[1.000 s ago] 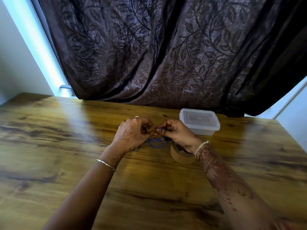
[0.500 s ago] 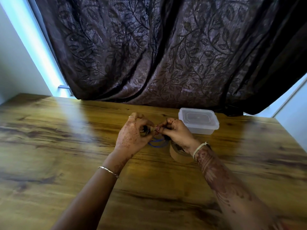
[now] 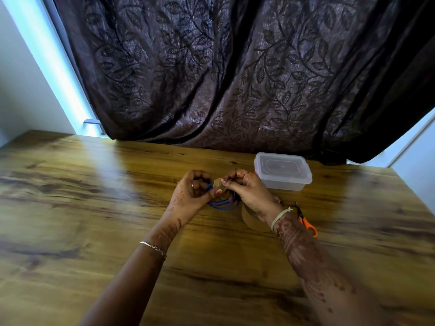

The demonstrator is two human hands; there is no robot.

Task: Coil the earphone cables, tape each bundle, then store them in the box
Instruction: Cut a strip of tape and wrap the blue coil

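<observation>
Nearest to me, my two forearms reach out over the wooden table [image 3: 70,208]. On my left wrist there is a thin metal bracelet [image 3: 153,247], and on my right wrist a pale band [image 3: 280,216].

A little farther, under my right wrist, the tape roll [image 3: 250,222] lies flat on the table, and my wrist covers a part of it. Just to the right of this wrist are the scissors [image 3: 306,224] with orange handles; their blades point to the far side.

Then come my hands, close together above the middle of the table. My left hand [image 3: 188,198] has its fingers curled, and it holds the blue earphone cable [image 3: 222,204], which is coiled into a small bundle between both hands, low over the table. I cannot tell if the lowest loops touch the wood. The thumb of this hand lies against the upper part of the bundle. My right hand [image 3: 250,194] pinches a piece of brown tape [image 3: 218,183] with the fingertips, on the top of the bundle, so the tape sits between my two thumbs.

Farther and to the right, near my right hand but apart from it, stands the box [image 3: 283,172], of clear plastic, with its lid on.

At the far edge of the table hangs a dark curtain [image 3: 235,78] with a leaf pattern.
</observation>
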